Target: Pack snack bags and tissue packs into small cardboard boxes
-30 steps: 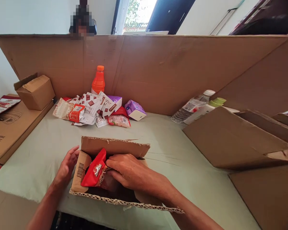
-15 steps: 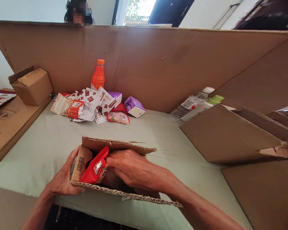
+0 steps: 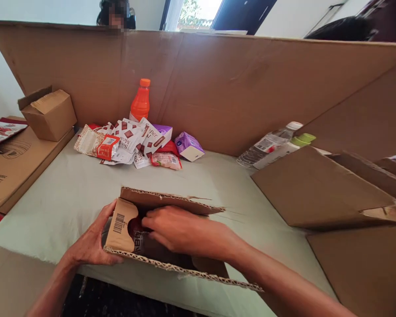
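An open cardboard box (image 3: 122, 226) with raised flaps stands at the table's near side, a barcode on its left end. My left hand (image 3: 94, 242) grips that end, thumb toward the near edge and fingers around the far corner. My right hand (image 3: 171, 231) reaches down into the box with bent fingers. Just left of its fingertips, a packet with dark printed characters (image 3: 139, 242) shows inside. Something dark red lies in shadow beside it. What my right fingers hold is hidden.
Snack packets (image 3: 128, 138), an orange bottle (image 3: 140, 103) and a purple carton (image 3: 189, 146) sit by the far cardboard wall. A small box (image 3: 51, 116) stands left. Clear bottles (image 3: 267, 145) lean behind large cardboard boxes (image 3: 320, 189) at right. A person is beyond the wall.
The red packet in my right hand has gone down out of sight into the box, and the packet with dark characters now shows. The view has shifted slightly.
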The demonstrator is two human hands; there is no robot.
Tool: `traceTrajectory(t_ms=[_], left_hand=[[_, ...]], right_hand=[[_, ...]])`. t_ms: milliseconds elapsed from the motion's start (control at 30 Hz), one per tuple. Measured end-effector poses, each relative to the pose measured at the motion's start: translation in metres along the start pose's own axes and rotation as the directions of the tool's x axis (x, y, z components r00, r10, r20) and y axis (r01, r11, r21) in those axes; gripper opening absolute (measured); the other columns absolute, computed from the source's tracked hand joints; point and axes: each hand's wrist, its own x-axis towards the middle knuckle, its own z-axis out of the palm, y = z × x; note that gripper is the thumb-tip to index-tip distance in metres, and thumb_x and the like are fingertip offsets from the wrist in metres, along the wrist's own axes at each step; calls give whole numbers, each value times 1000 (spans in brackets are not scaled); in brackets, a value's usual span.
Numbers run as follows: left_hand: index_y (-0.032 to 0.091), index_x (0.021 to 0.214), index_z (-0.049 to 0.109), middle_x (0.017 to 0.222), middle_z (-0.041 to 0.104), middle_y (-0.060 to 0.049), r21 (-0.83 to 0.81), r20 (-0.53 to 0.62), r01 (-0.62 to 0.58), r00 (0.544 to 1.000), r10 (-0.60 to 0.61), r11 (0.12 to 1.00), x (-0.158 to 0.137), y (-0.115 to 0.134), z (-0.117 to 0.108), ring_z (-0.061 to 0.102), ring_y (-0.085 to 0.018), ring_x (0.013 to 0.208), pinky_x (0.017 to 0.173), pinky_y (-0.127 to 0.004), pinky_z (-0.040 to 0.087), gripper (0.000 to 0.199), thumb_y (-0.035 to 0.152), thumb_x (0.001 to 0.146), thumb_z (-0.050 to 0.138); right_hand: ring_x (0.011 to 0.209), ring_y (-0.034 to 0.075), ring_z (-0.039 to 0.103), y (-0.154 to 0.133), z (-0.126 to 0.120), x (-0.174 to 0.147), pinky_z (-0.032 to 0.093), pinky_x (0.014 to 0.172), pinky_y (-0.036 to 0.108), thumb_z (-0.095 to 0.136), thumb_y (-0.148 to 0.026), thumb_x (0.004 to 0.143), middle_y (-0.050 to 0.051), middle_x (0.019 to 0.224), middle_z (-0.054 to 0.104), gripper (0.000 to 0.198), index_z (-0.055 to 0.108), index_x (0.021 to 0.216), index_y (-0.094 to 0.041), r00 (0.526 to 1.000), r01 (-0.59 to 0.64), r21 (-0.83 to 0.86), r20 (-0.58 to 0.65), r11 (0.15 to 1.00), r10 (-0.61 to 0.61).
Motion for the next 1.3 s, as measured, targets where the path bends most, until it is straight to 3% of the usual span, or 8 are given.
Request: traceTrajectory(t_ms=[67, 233, 400, 633, 900, 1100, 1200, 1300], left_hand=[[32, 162, 20, 159, 35, -11, -11, -5, -1, 1000, 1, 1000, 0, -1, -1, 36, -43, 143, 121, -57, 30, 118, 59, 68, 85], [35, 161, 21, 162, 32, -9, 15, -2, -27, 1000, 27, 1000, -1, -2, -1, 31, -44, 146, 122, -56, 28, 115, 60, 69, 84], [34, 162, 19, 163, 30, -10, 18, 0, -10, 1000, 10, 1000, -6, -2, 0, 32, -43, 146, 123, -57, 25, 111, 63, 73, 80], [27, 162, 23, 164, 30, -13, 38, -16, 16, 1000, -16, 999, -12, 0, 1, 24, -45, 150, 126, -58, 19, 112, 65, 73, 79], [28, 162, 19, 164, 31, -12, 69, -27, -6, 1000, 8, 998, -12, -11, 1, 26, -43, 151, 125, -58, 24, 104, 63, 80, 74], [32, 161, 19, 165, 29, -11, 91, -7, -27, 1000, 28, 995, -13, -8, 1, 28, -45, 150, 122, -63, 30, 103, 70, 79, 70], [32, 161, 21, 164, 30, -11, 120, -26, 7, 1000, -3, 993, -13, -1, 3, 29, -45, 149, 123, -62, 28, 104, 69, 78, 72], [34, 161, 18, 165, 28, -10, 165, -3, -34, 999, 35, 986, -13, 4, 3, 29, -45, 149, 124, -62, 26, 107, 71, 77, 71]], right_hand=[[75, 18, 68, 8, -2, -17, 46, 67, 28, 58, -11, 89, 5, 86, 74, 16, 72, 91, -18, 997, -10, 22, -82, 1000, 12], [87, 23, 69, 16, 5, -41, 48, 75, 32, 63, -14, 88, 7, 95, 73, 11, 71, 95, -18, 997, -60, 4, -57, 998, 60], [91, 26, 70, 11, 15, -32, 47, 73, 33, 63, -11, 89, 11, 101, 75, 15, 73, 98, -15, 992, -114, -73, 44, 991, 118], [71, 21, 67, 4, 24, -9, 40, 60, 32, 63, -18, 92, 12, 89, 77, 15, 77, 89, -14, 993, -55, -124, 93, 991, 66], [77, 22, 64, -4, 14, -24, 43, 68, 33, 56, -12, 91, 10, 83, 72, 17, 74, 90, -13, 993, -84, -60, -83, 995, 79], [118, 31, 61, -5, 18, -31, 47, 98, 43, 62, -18, 93, 13, 133, 63, 23, 75, 111, -20, 998, -34, 68, 55, 997, 30], [104, 29, 67, -6, 16, -27, 51, 88, 40, 64, -21, 90, 14, 127, 67, 25, 71, 113, -17, 977, -137, 107, 180, 985, 116], [93, 28, 69, -8, 16, -21, 50, 76, 36, 63, -19, 88, 14, 110, 74, 30, 67, 117, -14, 955, -246, 94, 191, 965, 225]])
